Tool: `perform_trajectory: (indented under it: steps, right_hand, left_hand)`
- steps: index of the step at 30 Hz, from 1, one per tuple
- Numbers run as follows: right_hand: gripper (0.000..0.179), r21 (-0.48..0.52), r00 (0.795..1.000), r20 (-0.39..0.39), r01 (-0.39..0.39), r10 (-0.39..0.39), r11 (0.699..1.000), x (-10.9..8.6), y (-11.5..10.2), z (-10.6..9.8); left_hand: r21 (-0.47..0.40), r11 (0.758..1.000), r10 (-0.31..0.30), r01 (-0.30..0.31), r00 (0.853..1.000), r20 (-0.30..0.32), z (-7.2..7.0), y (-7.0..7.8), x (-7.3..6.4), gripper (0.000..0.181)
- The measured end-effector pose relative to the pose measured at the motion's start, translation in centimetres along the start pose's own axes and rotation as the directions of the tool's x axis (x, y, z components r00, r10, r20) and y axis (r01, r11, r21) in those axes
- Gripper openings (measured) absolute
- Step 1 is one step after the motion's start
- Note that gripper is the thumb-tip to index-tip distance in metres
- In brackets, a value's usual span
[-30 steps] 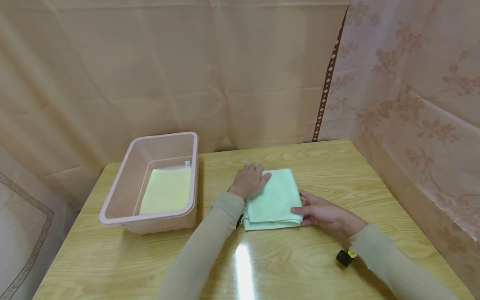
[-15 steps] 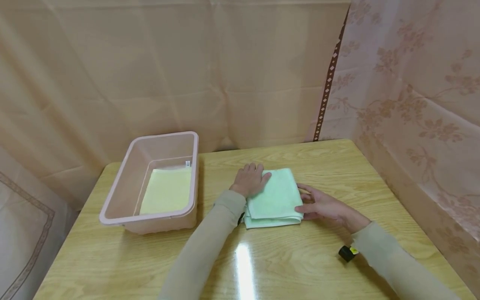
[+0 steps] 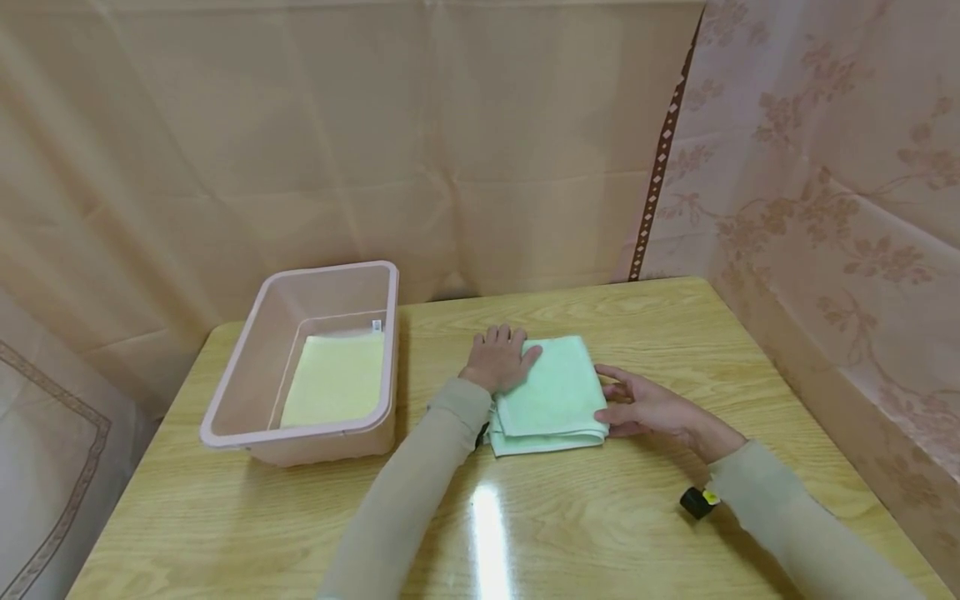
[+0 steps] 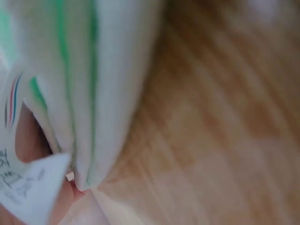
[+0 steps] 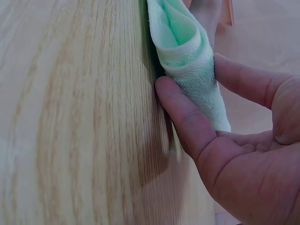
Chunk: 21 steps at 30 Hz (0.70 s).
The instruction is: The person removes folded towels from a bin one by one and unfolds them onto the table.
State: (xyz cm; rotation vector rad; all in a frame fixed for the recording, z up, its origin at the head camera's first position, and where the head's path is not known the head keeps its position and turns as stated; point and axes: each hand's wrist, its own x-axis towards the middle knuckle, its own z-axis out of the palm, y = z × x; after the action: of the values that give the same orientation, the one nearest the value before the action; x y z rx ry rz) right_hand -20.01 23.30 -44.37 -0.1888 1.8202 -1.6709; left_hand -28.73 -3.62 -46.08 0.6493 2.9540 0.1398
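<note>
A mint-green towel (image 3: 555,392), folded into a rough square, lies on the table. My left hand (image 3: 497,362) rests along its left edge, thumb on top and fingers spread flat. In the left wrist view, the stacked layers of the towel (image 4: 110,79) stand beside a white printed label (image 4: 33,187). My right hand (image 3: 652,408) is at the right edge, its thumb on the upper side. The right wrist view shows the thumb (image 5: 248,82) and a finger (image 5: 185,112) on either side of the towel's rounded fold (image 5: 192,70).
To the left stands a pink plastic tub (image 3: 300,440) with a folded yellow cloth (image 3: 333,379) on its floor. The wooden table (image 3: 600,533) ends at curtains (image 3: 480,150) behind and to the right. A small black camera (image 3: 699,502) hangs at the right cuff.
My right hand has shifted slightly right and away along the towel's edge, its fingers spreading a little. My left hand stays on the towel's left side. The tub has not moved.
</note>
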Motion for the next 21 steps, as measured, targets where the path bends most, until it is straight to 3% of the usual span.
perform_trajectory:
  steps: [9, 17, 21]
  right_hand:
    - [0.095, -0.047, 0.999, -0.036, 0.005, -0.006, 0.999, -0.2, -0.5, 0.2]
    - [0.093, -0.216, 0.994, -0.105, 0.014, -0.038, 0.976, -0.2, -1.1, 0.3]
    - [0.09, -0.229, 0.994, -0.099, 0.023, -0.047, 0.973, -0.3, -1.4, 0.4]
  left_hand:
    - [-0.03, 0.999, -0.016, 0.016, 1.0, 0.012, -1.1, -0.6, -0.6, 0.06]
    - [-0.19, 0.982, -0.035, 0.022, 0.997, -0.066, -1.4, -1.2, -0.9, 0.05]
    - [-0.235, 0.97, -0.075, 0.055, 0.994, -0.075, -2.1, -1.4, -1.6, 0.047]
